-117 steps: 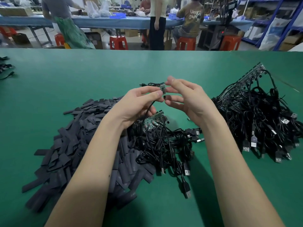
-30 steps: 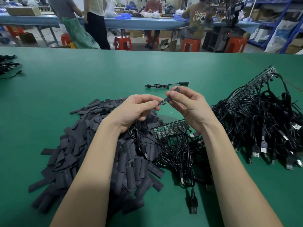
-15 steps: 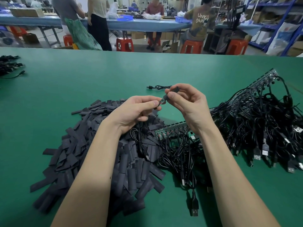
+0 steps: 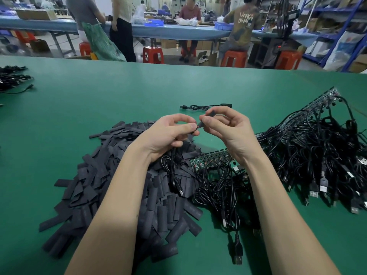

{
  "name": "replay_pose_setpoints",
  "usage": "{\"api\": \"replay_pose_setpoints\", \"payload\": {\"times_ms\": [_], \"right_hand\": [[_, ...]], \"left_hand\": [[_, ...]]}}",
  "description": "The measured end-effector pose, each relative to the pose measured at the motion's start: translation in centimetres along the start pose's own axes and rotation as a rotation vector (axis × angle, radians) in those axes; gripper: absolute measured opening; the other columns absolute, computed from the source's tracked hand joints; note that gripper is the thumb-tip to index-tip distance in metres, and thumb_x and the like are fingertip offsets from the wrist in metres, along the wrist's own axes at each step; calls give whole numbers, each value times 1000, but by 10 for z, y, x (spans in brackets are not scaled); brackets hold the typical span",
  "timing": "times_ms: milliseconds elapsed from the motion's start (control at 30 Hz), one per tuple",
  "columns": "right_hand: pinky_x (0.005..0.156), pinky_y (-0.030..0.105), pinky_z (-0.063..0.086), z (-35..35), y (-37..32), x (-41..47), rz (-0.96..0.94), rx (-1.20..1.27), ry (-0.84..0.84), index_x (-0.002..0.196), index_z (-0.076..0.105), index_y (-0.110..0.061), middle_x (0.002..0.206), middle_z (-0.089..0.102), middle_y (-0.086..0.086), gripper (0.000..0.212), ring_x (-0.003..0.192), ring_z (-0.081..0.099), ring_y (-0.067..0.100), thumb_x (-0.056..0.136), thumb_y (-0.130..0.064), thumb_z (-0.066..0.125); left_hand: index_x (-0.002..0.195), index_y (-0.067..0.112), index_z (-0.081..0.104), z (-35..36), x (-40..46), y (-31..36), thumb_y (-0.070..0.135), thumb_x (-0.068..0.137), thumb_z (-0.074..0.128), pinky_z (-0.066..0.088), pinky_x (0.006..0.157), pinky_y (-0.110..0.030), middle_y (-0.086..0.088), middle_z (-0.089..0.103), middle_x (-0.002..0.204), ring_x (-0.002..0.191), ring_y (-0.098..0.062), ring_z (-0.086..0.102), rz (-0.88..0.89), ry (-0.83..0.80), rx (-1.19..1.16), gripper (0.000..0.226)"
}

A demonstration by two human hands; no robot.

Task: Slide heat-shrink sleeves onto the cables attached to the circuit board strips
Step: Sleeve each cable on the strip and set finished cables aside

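My left hand (image 4: 168, 133) pinches the small board end of a black cable (image 4: 172, 175) that hangs down over the pile. My right hand (image 4: 228, 128) pinches a short black heat-shrink sleeve (image 4: 208, 116) between thumb and forefinger, its near end meeting the cable tip at my left fingertips. Below my hands lies a green circuit board strip (image 4: 208, 159) with several black USB cables (image 4: 218, 191) attached. A large heap of flat dark sleeves (image 4: 111, 187) covers the table on the left.
A big tangle of cabled board strips (image 4: 321, 147) lies at the right. One finished cable (image 4: 204, 106) lies alone beyond my hands. More cables (image 4: 12, 78) sit at the far left edge. People work at a blue bench (image 4: 174, 30) behind the green table (image 4: 99, 96).
A sleeved cable was laid down beyond my hands. My hands then took up another cable end and sleeve, and the sleeve has drawn closer onto the cable tip.
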State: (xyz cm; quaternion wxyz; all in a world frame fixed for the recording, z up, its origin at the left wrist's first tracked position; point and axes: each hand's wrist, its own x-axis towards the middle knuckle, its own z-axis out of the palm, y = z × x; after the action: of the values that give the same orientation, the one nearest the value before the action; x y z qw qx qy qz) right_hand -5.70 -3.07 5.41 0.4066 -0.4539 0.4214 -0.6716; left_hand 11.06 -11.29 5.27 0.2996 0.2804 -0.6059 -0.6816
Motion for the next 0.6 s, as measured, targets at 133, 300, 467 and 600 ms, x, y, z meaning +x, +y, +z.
{"api": "replay_pose_setpoints", "payload": {"times_ms": [133, 300, 467, 600], "right_hand": [[76, 21, 56, -2, -3, 1, 107, 127, -1, 91, 73, -12, 91, 75, 13, 23, 80, 71, 17, 70, -11, 80], [85, 22, 57, -10, -6, 2, 179, 206, 54, 87, 76, -10, 95, 71, 15, 17, 86, 68, 19, 71, -6, 79], [83, 23, 58, -14, -6, 5, 225, 259, 75, 96, 69, -5, 92, 75, 14, 22, 83, 71, 19, 75, -5, 76], [87, 25, 58, -12, -6, 5, 235, 243, 79, 89, 73, -5, 92, 74, 13, 19, 88, 71, 21, 71, -5, 79]], "left_hand": [[93, 13, 58, 6, 2, -1, 9, 97, 65, 34, 46, -15, -4, 74, 76, 51, -7, 40, 125, 44, 36, 9], [95, 9, 68, 8, 4, -4, 13, 94, 71, 58, 63, -26, 5, 71, 72, 59, -12, 60, 292, 107, 283, 5], [96, 10, 74, 8, 5, -8, 8, 87, 79, 63, 76, -35, -6, 77, 87, 75, -20, 72, 350, 146, 332, 11], [91, 12, 77, 8, 6, -8, 8, 86, 80, 61, 72, -28, -7, 78, 85, 74, -18, 73, 405, 170, 354, 7]]}}
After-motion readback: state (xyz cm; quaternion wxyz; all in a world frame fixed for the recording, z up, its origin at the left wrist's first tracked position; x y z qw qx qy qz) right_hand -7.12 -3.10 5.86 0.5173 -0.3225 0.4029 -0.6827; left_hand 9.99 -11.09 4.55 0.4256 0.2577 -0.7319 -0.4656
